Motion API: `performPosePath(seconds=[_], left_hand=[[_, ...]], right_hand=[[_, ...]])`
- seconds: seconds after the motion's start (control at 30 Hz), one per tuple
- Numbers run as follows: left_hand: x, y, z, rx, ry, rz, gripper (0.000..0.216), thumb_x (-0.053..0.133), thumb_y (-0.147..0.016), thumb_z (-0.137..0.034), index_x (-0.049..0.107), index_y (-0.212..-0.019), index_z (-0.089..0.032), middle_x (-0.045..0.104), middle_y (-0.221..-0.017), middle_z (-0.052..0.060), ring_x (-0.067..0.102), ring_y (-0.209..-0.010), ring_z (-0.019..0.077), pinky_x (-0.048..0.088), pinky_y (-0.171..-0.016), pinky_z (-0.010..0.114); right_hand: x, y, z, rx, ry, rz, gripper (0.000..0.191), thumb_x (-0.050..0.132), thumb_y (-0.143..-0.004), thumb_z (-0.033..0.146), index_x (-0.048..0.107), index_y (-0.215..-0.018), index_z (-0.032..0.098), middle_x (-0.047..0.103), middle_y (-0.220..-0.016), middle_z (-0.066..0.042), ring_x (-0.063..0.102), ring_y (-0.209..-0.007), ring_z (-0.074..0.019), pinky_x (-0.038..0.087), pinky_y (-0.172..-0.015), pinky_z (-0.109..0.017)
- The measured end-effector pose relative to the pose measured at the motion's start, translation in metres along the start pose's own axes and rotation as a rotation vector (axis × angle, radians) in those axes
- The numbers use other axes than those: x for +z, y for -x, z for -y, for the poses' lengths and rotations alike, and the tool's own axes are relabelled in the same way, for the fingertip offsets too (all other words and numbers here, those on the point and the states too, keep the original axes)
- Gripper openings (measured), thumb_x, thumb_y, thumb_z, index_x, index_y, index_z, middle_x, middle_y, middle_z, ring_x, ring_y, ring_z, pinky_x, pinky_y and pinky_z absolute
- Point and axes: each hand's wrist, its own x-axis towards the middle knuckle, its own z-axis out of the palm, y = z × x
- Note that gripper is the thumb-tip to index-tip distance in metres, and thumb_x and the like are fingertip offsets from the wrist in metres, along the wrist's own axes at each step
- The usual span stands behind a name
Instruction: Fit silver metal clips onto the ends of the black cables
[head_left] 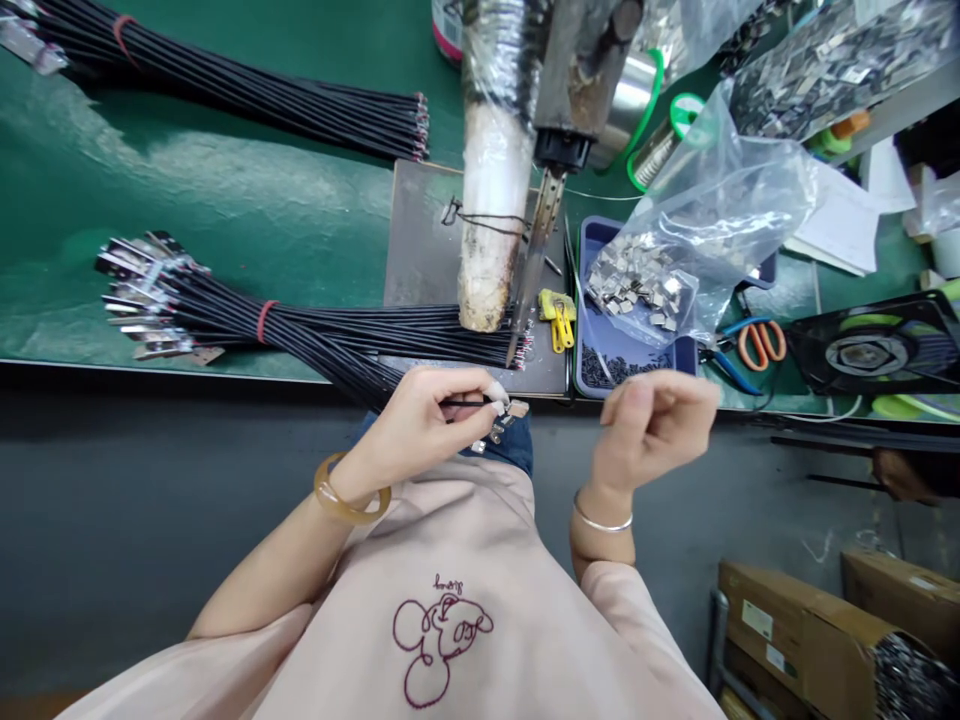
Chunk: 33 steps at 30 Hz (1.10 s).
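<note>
My left hand (pixel 420 420) pinches a black cable (pixel 466 403) above my lap, its thumb and forefinger closed near the cable's end. A small metal connector (pixel 517 408) sits just beyond those fingertips. My right hand (pixel 656 430) hovers in front of a blue tray (pixel 684 355), its fingers curled together; whatever they hold, if anything, is hidden. Inside the tray lie small black pieces (pixel 611 365) and a clear bag of metal connector shells (pixel 637 280). A bundle of black cables (pixel 337 335), tied with a red band, rests along the bench edge. Several loose metal parts (pixel 491 435) are on my lap.
A soldering iron (pixel 546 210) points down over the bench beside a wrapped white tube (pixel 491 220). Another cable bundle (pixel 300 95) lies farther back. Solder spools (pixel 660 150), a yellow clip (pixel 559 325), orange-handled pliers (pixel 761 345) and a fan (pixel 870 352) are around the tray.
</note>
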Motion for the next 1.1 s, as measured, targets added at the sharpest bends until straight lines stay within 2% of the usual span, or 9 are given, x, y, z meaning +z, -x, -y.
performPosePath(seconds=[0.03, 0.1, 0.2, 0.37, 0.47, 0.63, 0.73, 0.83, 1.1], left_hand=[[-0.002, 0.001, 0.000, 0.014, -0.015, 0.041, 0.012, 0.061, -0.083, -0.013, 0.071, -0.077, -0.012, 0.055, -0.059, -0.003, 0.038, -0.051, 0.0048, 0.031, -0.046, 0.016], [-0.005, 0.001, 0.001, 0.029, -0.029, 0.070, 0.012, 0.061, -0.083, -0.013, 0.072, -0.077, -0.012, 0.054, -0.058, -0.003, 0.036, -0.050, 0.0048, 0.029, -0.046, 0.017], [-0.006, -0.001, 0.004, 0.013, -0.016, 0.008, 0.010, 0.064, -0.083, -0.016, 0.074, -0.082, -0.012, 0.061, -0.063, 0.000, 0.046, -0.054, 0.0070, 0.036, -0.049, 0.018], [-0.006, -0.003, 0.005, 0.005, 0.012, -0.031, 0.011, 0.068, -0.084, -0.022, 0.075, -0.084, -0.013, 0.069, -0.069, 0.003, 0.057, -0.061, 0.0103, 0.046, -0.056, 0.019], [-0.005, -0.004, 0.004, 0.008, 0.039, -0.045, 0.013, 0.068, -0.084, -0.023, 0.075, -0.082, -0.012, 0.070, -0.070, 0.004, 0.059, -0.062, 0.0109, 0.048, -0.058, 0.020], [-0.003, -0.005, 0.002, -0.011, 0.064, -0.098, 0.010, 0.066, -0.082, -0.021, 0.072, -0.080, -0.013, 0.069, -0.067, 0.002, 0.059, -0.060, 0.0104, 0.049, -0.059, 0.020], [-0.002, -0.005, 0.002, -0.035, 0.066, -0.105, 0.007, 0.066, -0.079, -0.018, 0.069, -0.075, -0.013, 0.066, -0.064, 0.000, 0.056, -0.057, 0.0088, 0.047, -0.058, 0.019], [-0.001, -0.005, 0.002, -0.048, 0.052, -0.083, 0.011, 0.066, -0.078, -0.019, 0.065, -0.069, -0.013, 0.058, -0.058, -0.002, 0.048, -0.053, 0.0074, 0.041, -0.053, 0.018], [0.001, -0.005, 0.004, -0.049, 0.000, -0.046, 0.014, 0.060, -0.077, -0.017, 0.061, -0.064, -0.013, 0.047, -0.055, -0.004, 0.040, -0.054, 0.0069, 0.033, -0.051, 0.018]], right_hand=[[-0.004, -0.009, -0.006, 0.030, 0.113, 0.030, 0.010, 0.059, -0.098, 0.029, 0.062, -0.089, 0.024, 0.055, -0.066, 0.005, 0.047, -0.046, -0.0109, 0.035, -0.046, -0.029], [-0.007, -0.030, -0.021, 0.056, 0.290, 0.234, 0.016, 0.060, -0.096, 0.030, 0.064, -0.084, 0.022, 0.054, -0.061, 0.005, 0.047, -0.050, -0.0118, 0.035, -0.051, -0.029], [-0.002, -0.056, -0.044, 0.011, 0.456, 0.481, 0.010, 0.063, -0.091, 0.025, 0.069, -0.083, 0.021, 0.070, -0.080, -0.001, 0.061, -0.069, -0.0157, 0.042, -0.068, -0.030], [0.011, -0.076, -0.063, 0.026, 0.501, 0.659, 0.010, 0.062, -0.084, 0.017, 0.071, -0.085, 0.020, 0.075, -0.085, -0.004, 0.061, -0.071, -0.0165, 0.041, -0.070, -0.031], [0.010, -0.074, -0.058, 0.013, 0.473, 0.642, 0.005, 0.067, -0.082, 0.017, 0.068, -0.079, 0.020, 0.071, -0.077, 0.000, 0.051, -0.058, -0.0113, 0.036, -0.063, -0.028], [0.004, -0.040, -0.022, 0.137, 0.143, 0.288, 0.013, 0.066, -0.091, 0.030, 0.062, -0.083, 0.020, 0.072, -0.082, 0.001, 0.028, -0.045, -0.0048, 0.023, -0.046, -0.025], [0.006, -0.009, 0.004, 0.219, -0.083, 0.377, 0.011, 0.069, -0.090, 0.027, 0.061, -0.086, 0.021, 0.075, -0.088, 0.000, 0.029, -0.043, -0.0034, 0.025, -0.042, -0.022], [0.013, 0.012, 0.018, 0.230, -0.111, 0.468, 0.005, 0.066, -0.092, 0.026, 0.065, -0.092, 0.021, 0.074, -0.086, 0.001, 0.029, -0.043, -0.0029, 0.023, -0.040, -0.022], [0.017, 0.020, 0.014, 0.148, -0.036, 0.508, 0.006, 0.065, -0.093, 0.023, 0.070, -0.094, 0.021, 0.060, -0.063, 0.007, 0.028, -0.044, -0.0045, 0.023, -0.042, -0.023]])
